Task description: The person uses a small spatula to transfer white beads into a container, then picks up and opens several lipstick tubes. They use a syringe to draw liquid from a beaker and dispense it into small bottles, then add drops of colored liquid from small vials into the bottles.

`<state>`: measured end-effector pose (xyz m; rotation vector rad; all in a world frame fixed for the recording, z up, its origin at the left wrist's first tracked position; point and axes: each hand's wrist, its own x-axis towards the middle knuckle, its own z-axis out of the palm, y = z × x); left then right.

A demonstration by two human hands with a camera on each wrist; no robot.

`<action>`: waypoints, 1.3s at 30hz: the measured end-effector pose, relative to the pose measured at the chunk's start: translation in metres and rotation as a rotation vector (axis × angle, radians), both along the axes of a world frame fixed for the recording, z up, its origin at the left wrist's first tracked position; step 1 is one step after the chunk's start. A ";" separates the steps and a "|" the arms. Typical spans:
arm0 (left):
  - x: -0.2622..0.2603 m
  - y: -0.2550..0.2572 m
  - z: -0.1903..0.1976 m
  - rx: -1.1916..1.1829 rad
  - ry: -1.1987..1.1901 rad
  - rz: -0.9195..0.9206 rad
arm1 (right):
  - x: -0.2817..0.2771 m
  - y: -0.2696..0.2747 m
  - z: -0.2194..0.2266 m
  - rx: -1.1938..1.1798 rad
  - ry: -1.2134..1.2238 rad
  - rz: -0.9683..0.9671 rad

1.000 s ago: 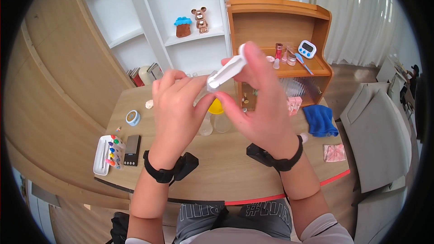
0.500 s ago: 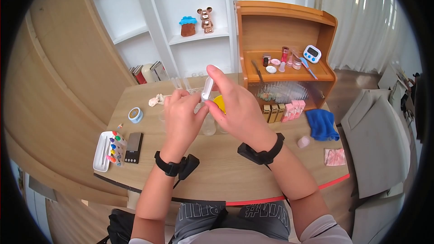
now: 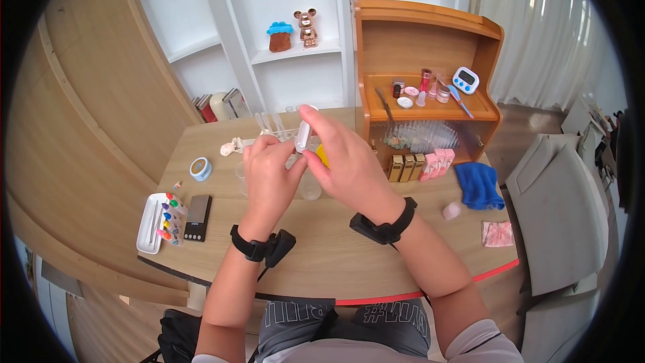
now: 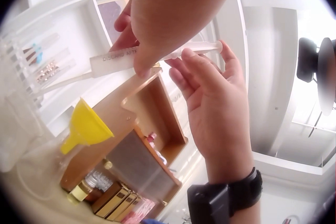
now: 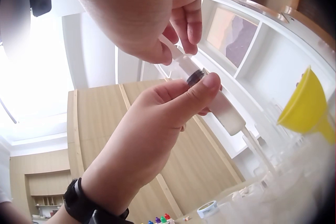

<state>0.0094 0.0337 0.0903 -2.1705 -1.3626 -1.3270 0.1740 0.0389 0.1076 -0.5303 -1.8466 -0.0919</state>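
Observation:
In the left wrist view a large syringe (image 4: 113,62) with printed letters on its barrel is held between both hands over the table. My left hand (image 3: 271,171) grips the barrel, thumb along its side. My right hand (image 3: 349,161) pinches the white plunger (image 3: 304,136) at its outer end. The right wrist view shows a dark stopper (image 5: 196,77) inside the barrel and whitish content beyond it. A thin clear tube (image 5: 258,151) runs down from the tip towards clear vessels. Close by the hands is a yellow funnel (image 4: 88,124), partly hidden in the head view.
Test tubes (image 3: 270,122) stand behind the hands, a clear flask (image 3: 310,188) below them. Left are a round tin (image 3: 200,169), a black scale (image 3: 197,218), coloured-cap bottles (image 3: 173,218) and a white tray (image 3: 150,225). A wooden cabinet (image 3: 430,17), boxes (image 3: 406,167) and blue cloth (image 3: 479,186) stand right.
Both hands have lowered away from the head camera with the syringe, the right hand shifting left. Less of the white plunger shows now than a second ago. Over the last half second little has moved.

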 end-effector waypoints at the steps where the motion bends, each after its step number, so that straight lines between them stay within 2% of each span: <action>1: 0.000 -0.001 0.001 -0.003 0.001 -0.002 | 0.000 -0.001 0.001 -0.010 -0.007 -0.005; 9: 0.003 -0.002 0.003 -0.014 0.001 0.009 | 0.002 -0.006 0.002 -0.060 -0.038 -0.065; 24: 0.007 -0.001 0.003 -0.011 -0.012 0.021 | -0.001 -0.003 0.000 -0.131 -0.005 -0.022; 39: 0.008 -0.002 0.015 0.037 0.025 0.019 | 0.001 -0.003 0.003 -0.055 0.021 -0.025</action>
